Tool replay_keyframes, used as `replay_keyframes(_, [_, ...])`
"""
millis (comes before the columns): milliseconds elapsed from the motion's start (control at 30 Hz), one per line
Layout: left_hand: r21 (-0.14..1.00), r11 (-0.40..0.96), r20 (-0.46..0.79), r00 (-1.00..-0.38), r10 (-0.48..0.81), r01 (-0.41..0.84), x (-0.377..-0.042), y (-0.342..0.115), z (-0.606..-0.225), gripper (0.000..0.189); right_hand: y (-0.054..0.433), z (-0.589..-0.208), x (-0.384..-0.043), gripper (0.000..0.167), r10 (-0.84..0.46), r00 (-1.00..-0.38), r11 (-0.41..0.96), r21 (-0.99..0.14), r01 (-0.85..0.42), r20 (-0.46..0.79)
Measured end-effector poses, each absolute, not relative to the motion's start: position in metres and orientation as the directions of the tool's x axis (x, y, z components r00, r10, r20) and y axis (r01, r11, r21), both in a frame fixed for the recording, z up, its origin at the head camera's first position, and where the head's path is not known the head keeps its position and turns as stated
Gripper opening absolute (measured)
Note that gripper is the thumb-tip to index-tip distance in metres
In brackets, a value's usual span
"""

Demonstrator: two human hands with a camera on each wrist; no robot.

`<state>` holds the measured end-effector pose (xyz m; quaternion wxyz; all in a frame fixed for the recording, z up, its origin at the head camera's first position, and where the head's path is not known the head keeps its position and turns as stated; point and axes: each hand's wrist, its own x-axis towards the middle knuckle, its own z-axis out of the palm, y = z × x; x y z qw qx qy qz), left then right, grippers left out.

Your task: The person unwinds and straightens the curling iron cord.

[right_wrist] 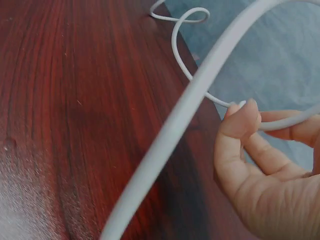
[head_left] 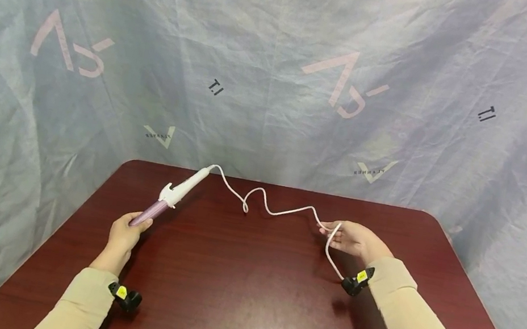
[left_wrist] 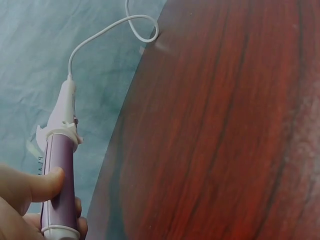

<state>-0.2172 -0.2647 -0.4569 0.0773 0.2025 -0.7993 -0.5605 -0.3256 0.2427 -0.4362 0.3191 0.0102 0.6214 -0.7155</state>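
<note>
A curling iron with a white handle and a mauve barrel [head_left: 183, 189] slants up and away at the table's left side. My left hand [head_left: 124, 231] grips its barrel near the tip, with the thumb laid along the mauve surface [left_wrist: 61, 160] in the left wrist view. From the handle's end a white cord [head_left: 282, 212] runs in loose bends to the right. My right hand [head_left: 352, 239] pinches this cord between thumb and fingers, as the right wrist view shows at the fingertips [right_wrist: 245, 120]. Past that hand, the cord loops down toward the wrist camera; its plug is not visible.
The dark red wooden table [head_left: 245, 277] has rounded far corners. A grey cloth backdrop [head_left: 267, 73] with printed letters hangs behind and at both sides. Small black cameras are strapped at the left wrist [head_left: 125, 296] and the right wrist [head_left: 357, 280].
</note>
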Motion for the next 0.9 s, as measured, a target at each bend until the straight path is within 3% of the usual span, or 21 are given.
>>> replay_keyframes(233, [0.921, 0.283, -0.14, -0.907, -0.397, -0.266, -0.222, -0.262, -0.463, 0.049, 0.24, -0.437, -0.327, 0.046, -0.496, -0.78, 0.008, -0.9, 0.436, -0.382])
replay_keyframes(500, [0.92, 0.281, -0.144, -0.901, -0.408, -0.274, -0.222, -0.261, -0.465, 0.049, 0.241, -0.438, -0.326, 0.034, -0.519, -0.782, -0.031, -0.906, 0.422, -0.347])
replay_keyframes(700, [0.919, 0.279, -0.128, -0.881, -0.455, -0.278, -0.224, -0.26, -0.47, 0.047, 0.239, -0.437, -0.325, 0.05, -0.502, -0.78, 0.052, -0.913, 0.404, -0.374])
replay_keyframes(900, [0.886, 0.327, -0.123, -0.848, -0.516, -0.328, -0.224, -0.257, -0.473, 0.044, 0.24, -0.438, -0.323, 0.05, -0.463, -0.793, 0.084, -0.91, 0.406, -0.396])
